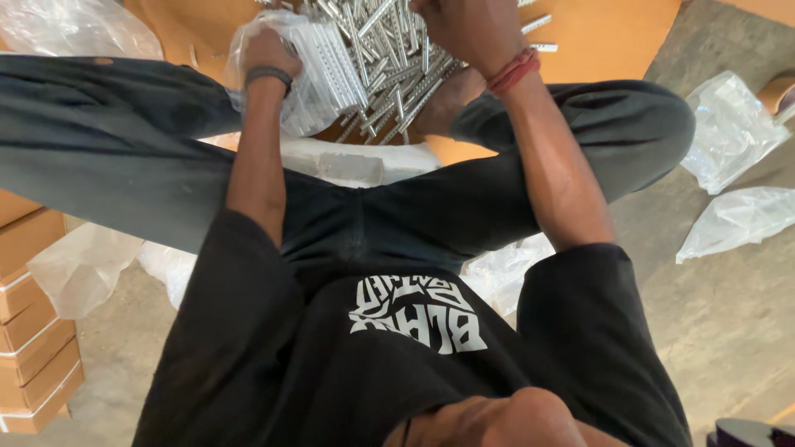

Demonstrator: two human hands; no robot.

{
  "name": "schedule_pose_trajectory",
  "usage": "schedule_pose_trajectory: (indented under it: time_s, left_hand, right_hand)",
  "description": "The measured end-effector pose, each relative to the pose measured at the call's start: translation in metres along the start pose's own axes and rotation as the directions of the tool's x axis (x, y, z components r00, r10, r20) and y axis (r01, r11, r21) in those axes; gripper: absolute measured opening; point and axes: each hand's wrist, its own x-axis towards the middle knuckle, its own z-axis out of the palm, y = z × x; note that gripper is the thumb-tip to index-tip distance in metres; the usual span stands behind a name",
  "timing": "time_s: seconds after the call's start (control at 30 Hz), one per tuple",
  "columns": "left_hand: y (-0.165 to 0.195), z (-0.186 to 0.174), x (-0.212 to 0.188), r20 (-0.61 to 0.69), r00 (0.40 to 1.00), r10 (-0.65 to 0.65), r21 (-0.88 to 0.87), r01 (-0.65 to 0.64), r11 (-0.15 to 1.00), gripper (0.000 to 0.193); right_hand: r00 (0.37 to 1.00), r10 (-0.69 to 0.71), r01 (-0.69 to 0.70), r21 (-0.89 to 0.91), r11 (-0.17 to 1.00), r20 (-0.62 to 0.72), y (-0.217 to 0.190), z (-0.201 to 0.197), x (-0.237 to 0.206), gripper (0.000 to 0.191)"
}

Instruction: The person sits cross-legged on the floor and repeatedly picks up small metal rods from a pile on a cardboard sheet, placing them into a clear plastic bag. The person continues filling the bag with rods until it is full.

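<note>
- Brown cardboard boxes (29, 331) stand stacked at the nine o'clock edge of the view, with a crumpled clear bag (79, 265) lying just beside them on the concrete floor (729, 314).
- The left hand (267, 51), a dark band around its wrist, sits toward eleven o'clock; its fingers are curled tight on a clear plastic bag (248, 37) that holds a bundle of white perforated strips (325, 70).
- The pile of loose metal strips (389, 58) lies at twelve o'clock on an orange-brown sheet (604, 37), touching the bagged bundle and spilling down between the person's knees.
- The right hand (464, 29), with a red cord at the wrist, rests on top of the pile just right of twelve o'clock; its fingers are folded down into the strips, but the top edge cuts them off, so I cannot tell whether they grip any.
- Two more crumpled clear bags (733, 128) lie on the floor at two to three o'clock, well apart from both hands.
</note>
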Motion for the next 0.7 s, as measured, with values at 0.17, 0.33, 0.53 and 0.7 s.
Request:
schedule_pose_trajectory:
  time_s: [0.17,0.33,0.53,0.7]
  left_hand:
    - [0.005,0.000,-0.004,-0.052,0.999,-0.001,-0.152,-0.007,0.988,0.020]
    - [0.014,0.003,-0.009,-0.112,0.962,-0.248,-0.318,0.202,0.926,0.034]
    - [0.009,-0.019,-0.002,-0.230,0.972,0.053,-0.369,-0.138,0.919,0.015]
    - [0.000,-0.049,0.000,-0.610,0.752,0.251,-0.349,-0.539,0.767,0.004]
  right_hand:
    - [0.999,0.029,-0.031,0.079,0.996,0.036,-0.014,-0.010,0.013,0.011]
    - [0.986,0.084,-0.099,0.100,0.990,0.145,-0.022,-0.015,0.015,0.015]
    - [0.986,0.088,-0.102,0.088,0.991,0.144,-0.027,-0.010,0.012,0.015]
    - [0.962,0.063,-0.145,0.303,0.942,0.265,-0.039,-0.003,0.009,0.022]
